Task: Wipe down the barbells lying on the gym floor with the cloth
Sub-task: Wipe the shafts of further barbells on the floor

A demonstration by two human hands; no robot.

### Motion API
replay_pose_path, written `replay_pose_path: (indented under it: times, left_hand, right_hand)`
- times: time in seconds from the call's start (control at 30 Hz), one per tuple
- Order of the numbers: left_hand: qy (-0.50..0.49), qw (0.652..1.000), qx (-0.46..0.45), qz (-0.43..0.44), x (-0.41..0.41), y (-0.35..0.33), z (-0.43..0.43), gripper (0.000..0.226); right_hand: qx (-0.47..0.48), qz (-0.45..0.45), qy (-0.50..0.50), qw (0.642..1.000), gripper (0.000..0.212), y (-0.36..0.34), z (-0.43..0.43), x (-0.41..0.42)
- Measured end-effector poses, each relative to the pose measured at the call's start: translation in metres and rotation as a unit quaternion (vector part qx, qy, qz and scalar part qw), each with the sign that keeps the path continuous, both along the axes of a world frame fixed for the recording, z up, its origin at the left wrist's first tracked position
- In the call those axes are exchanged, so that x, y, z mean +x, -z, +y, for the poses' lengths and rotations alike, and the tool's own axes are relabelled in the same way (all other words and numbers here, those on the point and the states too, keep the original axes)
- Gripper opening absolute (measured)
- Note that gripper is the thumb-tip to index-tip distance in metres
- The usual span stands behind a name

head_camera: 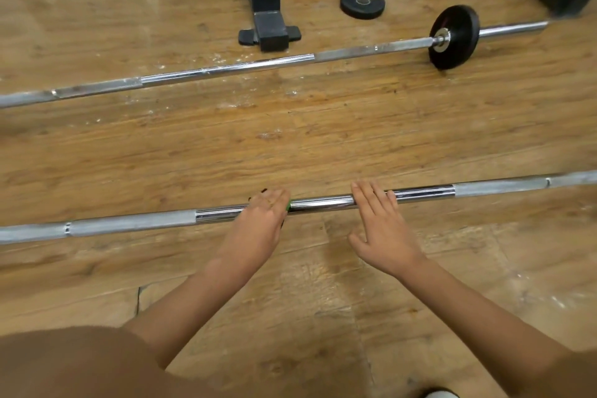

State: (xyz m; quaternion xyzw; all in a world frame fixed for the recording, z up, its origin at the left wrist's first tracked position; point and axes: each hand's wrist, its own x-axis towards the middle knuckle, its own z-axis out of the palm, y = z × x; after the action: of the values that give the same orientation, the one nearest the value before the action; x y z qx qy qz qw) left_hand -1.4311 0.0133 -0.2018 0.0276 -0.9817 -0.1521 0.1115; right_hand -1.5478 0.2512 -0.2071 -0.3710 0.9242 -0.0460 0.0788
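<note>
1. The near barbell [323, 204] lies on the wooden gym floor [290, 145], running from 9 o'clock to 3 o'clock just ahead of the person.
2. The left hand [261, 220], toward 6 o'clock on the shaft, curls over it with the green cloth [288, 204] clenched beneath (only a sliver shows at the hand's right edge). Held this way, the cloth wraps the steel for wiping.
3. The right hand [381, 229] is released, its fingers [371, 195] laid straight across the smooth chrome section, likely to steady the bar against rolling.
4. The far barbell [226, 69], toward 12 o'clock, carries a black plate [454, 37] at 2 o'clock. Neither hand is near it, so it probably awaits its turn.
</note>
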Motion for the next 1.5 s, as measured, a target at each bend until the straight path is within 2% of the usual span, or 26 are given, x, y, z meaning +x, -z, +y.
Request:
replay_pose_path:
  times: [0.07, 0.13, 0.2, 0.27, 0.37, 0.53, 0.63, 0.73, 0.83, 0.9, 1.0, 1.07, 1.17, 1.23, 1.33, 1.4, 1.5]
  left_hand:
    - [-0.043, 0.999, 0.008, -0.015, 0.002, -0.007, -0.001, 0.037]
    - [-0.13, 0.989, 0.03, -0.056, 0.005, -0.009, -0.003, 0.035]
    - [-0.154, 0.986, 0.018, -0.06, 0.008, -0.011, 0.0, 0.032]
    - [-0.09, 0.994, -0.002, -0.06, 0.011, -0.01, 0.014, 0.038]
    - [0.012, 0.998, -0.045, -0.041, 0.016, -0.006, 0.028, 0.064]
    - [-0.063, 0.994, 0.029, -0.078, 0.015, -0.013, 0.014, 0.041]
    - [-0.003, 0.999, -0.012, -0.048, 0.021, -0.002, 0.018, 0.052]
    - [0.054, 0.997, -0.016, -0.054, 0.027, 0.001, 0.021, 0.059]
    - [-0.009, 0.997, 0.01, -0.077, 0.03, -0.009, 0.015, 0.05]
    - [-0.028, 0.998, 0.005, -0.064, 0.034, -0.01, 0.017, 0.055]
    - [0.081, 0.994, -0.071, -0.03, 0.043, 0.007, 0.035, 0.071]
    - [0.124, 0.989, -0.079, -0.017, 0.044, 0.007, 0.039, 0.07]
    - [0.013, 0.998, -0.005, -0.069, 0.04, -0.006, 0.032, 0.051]
    - [-0.023, 0.998, -0.001, -0.061, 0.041, -0.011, 0.033, 0.046]
    - [0.114, 0.992, -0.038, -0.041, 0.044, -0.002, 0.045, 0.065]
    - [0.159, 0.983, -0.08, -0.035, 0.037, 0.006, 0.046, 0.076]
    - [0.172, 0.982, -0.051, -0.065, 0.033, 0.0, 0.049, 0.061]
  right_hand:
    - [-0.001, -0.001, 0.001, 1.0, 0.093, 0.002, 0.002, 0.003]
    - [0.004, -0.005, -0.003, 1.0, 0.094, 0.003, 0.004, 0.006]
    - [-0.005, -0.006, -0.002, 1.0, 0.092, 0.005, 0.007, 0.01]
    - [-0.015, -0.005, -0.005, 1.0, 0.092, 0.003, 0.012, 0.014]
    - [-0.014, -0.002, -0.01, 1.0, 0.093, 0.004, 0.017, 0.019]
    - [-0.018, 0.002, -0.002, 1.0, 0.094, 0.007, 0.02, 0.027]
    - [-0.021, 0.006, -0.001, 1.0, 0.095, 0.008, 0.023, 0.031]
    - [-0.017, 0.004, 0.0, 1.0, 0.094, 0.006, 0.026, 0.037]
    - [-0.023, 0.006, 0.005, 1.0, 0.094, 0.005, 0.027, 0.042]
    - [-0.026, 0.006, 0.008, 1.0, 0.094, 0.006, 0.029, 0.046]
    - [-0.033, 0.004, 0.013, 0.999, 0.095, 0.007, 0.032, 0.052]
    - [-0.047, 0.005, 0.015, 0.999, 0.094, 0.008, 0.035, 0.057]
    - [-0.073, 0.008, 0.024, 0.997, 0.092, 0.012, 0.036, 0.064]
    - [-0.092, 0.005, 0.036, 0.995, 0.091, 0.016, 0.037, 0.069]
    - [-0.108, 0.005, 0.043, 0.993, 0.09, 0.019, 0.04, 0.077]
    - [-0.119, 0.009, 0.044, 0.992, 0.091, 0.019, 0.042, 0.082]
    - [-0.137, 0.012, 0.053, 0.989, 0.092, 0.022, 0.044, 0.09]
